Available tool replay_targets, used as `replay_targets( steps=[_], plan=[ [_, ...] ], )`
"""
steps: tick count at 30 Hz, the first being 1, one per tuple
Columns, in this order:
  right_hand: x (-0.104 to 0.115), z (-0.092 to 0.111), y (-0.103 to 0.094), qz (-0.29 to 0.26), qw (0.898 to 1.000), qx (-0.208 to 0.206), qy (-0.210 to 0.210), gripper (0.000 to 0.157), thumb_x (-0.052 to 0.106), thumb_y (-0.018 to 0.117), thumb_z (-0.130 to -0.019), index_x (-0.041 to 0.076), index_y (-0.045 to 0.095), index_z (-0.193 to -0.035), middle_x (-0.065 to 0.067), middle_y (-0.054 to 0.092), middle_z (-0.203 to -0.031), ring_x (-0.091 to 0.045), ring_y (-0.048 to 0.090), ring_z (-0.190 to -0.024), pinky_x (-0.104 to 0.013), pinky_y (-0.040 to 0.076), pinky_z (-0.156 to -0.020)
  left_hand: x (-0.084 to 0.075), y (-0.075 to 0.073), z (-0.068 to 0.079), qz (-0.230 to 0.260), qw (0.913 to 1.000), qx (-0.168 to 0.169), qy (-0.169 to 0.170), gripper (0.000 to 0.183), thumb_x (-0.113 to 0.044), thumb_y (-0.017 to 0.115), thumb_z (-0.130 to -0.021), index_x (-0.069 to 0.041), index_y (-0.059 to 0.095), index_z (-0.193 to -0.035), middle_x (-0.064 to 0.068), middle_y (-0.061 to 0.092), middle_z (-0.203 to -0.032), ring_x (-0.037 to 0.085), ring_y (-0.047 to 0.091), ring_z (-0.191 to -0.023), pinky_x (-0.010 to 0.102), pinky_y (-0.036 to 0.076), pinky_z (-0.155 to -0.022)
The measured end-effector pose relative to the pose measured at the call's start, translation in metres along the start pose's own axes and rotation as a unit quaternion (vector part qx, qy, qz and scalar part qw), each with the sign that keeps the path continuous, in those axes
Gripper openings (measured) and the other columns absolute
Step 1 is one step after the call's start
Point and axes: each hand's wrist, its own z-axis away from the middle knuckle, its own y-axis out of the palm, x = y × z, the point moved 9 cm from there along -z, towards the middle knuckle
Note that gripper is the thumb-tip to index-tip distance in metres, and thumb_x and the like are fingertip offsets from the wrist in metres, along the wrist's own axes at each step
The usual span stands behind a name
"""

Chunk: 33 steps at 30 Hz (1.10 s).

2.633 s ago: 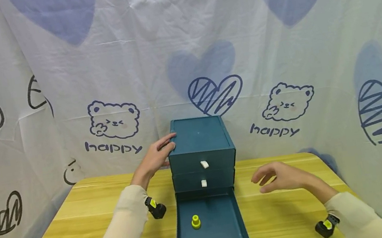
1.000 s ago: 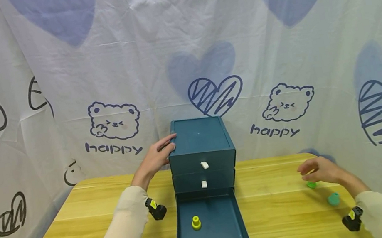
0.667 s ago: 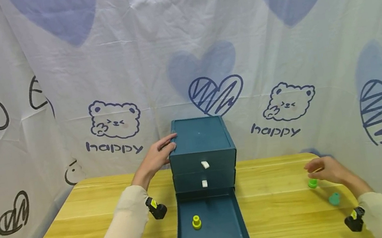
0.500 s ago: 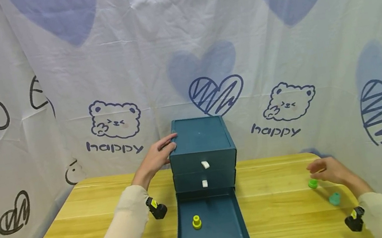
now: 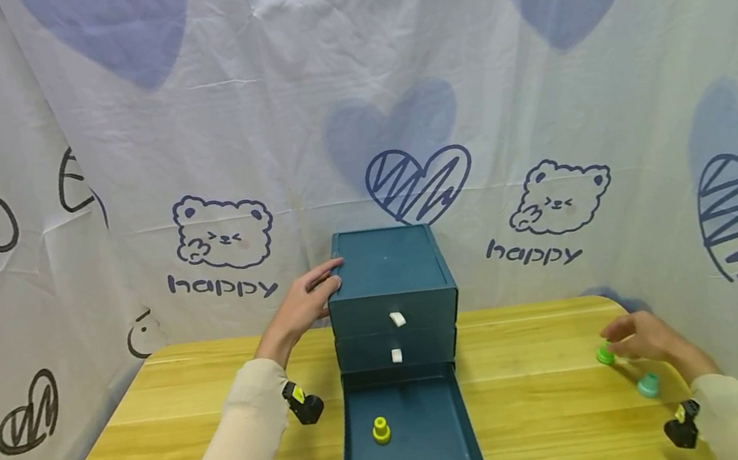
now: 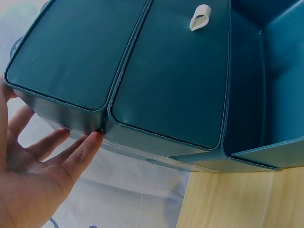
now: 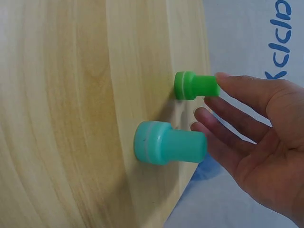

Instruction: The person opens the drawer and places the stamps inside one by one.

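Note:
My left hand (image 5: 301, 306) rests on the left side of a dark teal drawer unit (image 5: 389, 259), its fingertips touching the casing in the left wrist view. The unit's bottom drawer (image 5: 433, 439) is pulled out, and a yellow toy stamp (image 5: 382, 431) stands inside it. On the right of the table, my right hand (image 5: 647, 340) has thumb and index finger at opposite sides of the knob of a green toy stamp (image 7: 194, 86), pinching it; the stamp stands on the tabletop. Beside it stands a turquoise toy stamp (image 7: 168, 144), near the other fingers.
The wooden table (image 5: 222, 401) meets a white printed cloth (image 5: 341, 64) at the back and sides. White pull tabs mark the drawers, such as the top tab (image 5: 397, 319). The table's right edge lies close to the two stamps.
My right hand has moved right from beside the drawer unit to the green stamp, then slightly down and nearer to it. My left hand has stayed on the unit.

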Motion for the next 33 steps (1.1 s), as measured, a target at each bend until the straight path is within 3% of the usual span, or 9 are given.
replay_targets(
  steps=[8, 20, 26, 33],
  plan=[
    [-0.014, 0.001, 0.006, -0.007, 1.0, 0.003, 0.028, 0.031, 0.005, 0.074, -0.09, -0.014, 0.068, -0.113, -0.026, 0.072, -0.103, -0.025, 0.069, -0.088, -0.04, 0.063, -0.074, 0.001, 0.0, -0.001, 0.006, 1.0, -0.001, 0.002, 0.051, -0.032, 0.05, -0.109, -0.02, 0.044, -0.158, 0.016, 0.03, -0.169, 0.041, 0.037, -0.152, 0.064, 0.047, -0.11],
    [-0.019, 0.001, 0.009, -0.026, 0.999, -0.01, 0.015, 0.029, 0.007, 0.076, -0.091, -0.013, 0.068, -0.11, -0.023, 0.073, -0.101, -0.023, 0.069, -0.091, -0.036, 0.064, -0.074, 0.001, 0.0, 0.0, 0.005, 1.0, -0.001, 0.001, 0.051, -0.033, 0.05, -0.109, -0.021, 0.044, -0.158, 0.016, 0.029, -0.169, 0.041, 0.039, -0.151, 0.064, 0.046, -0.111],
    [-0.014, 0.003, 0.008, -0.042, 0.999, -0.009, 0.007, 0.029, 0.005, 0.075, -0.092, -0.015, 0.067, -0.111, -0.023, 0.073, -0.101, -0.021, 0.071, -0.087, -0.032, 0.064, -0.072, -0.001, 0.001, 0.0, 0.006, 1.0, 0.003, 0.001, 0.052, -0.033, 0.05, -0.109, -0.021, 0.042, -0.159, 0.016, 0.028, -0.17, 0.042, 0.038, -0.151, 0.064, 0.045, -0.112],
    [0.006, 0.005, 0.007, -0.038, 0.999, -0.01, -0.025, 0.028, 0.007, 0.076, -0.091, -0.013, 0.069, -0.109, -0.024, 0.075, -0.101, -0.017, 0.072, -0.084, -0.024, 0.061, -0.069, -0.002, 0.001, 0.001, 0.005, 1.0, 0.005, 0.004, 0.052, -0.033, 0.048, -0.109, -0.021, 0.042, -0.159, 0.016, 0.028, -0.17, 0.041, 0.035, -0.153, 0.067, 0.043, -0.113]
  ],
)
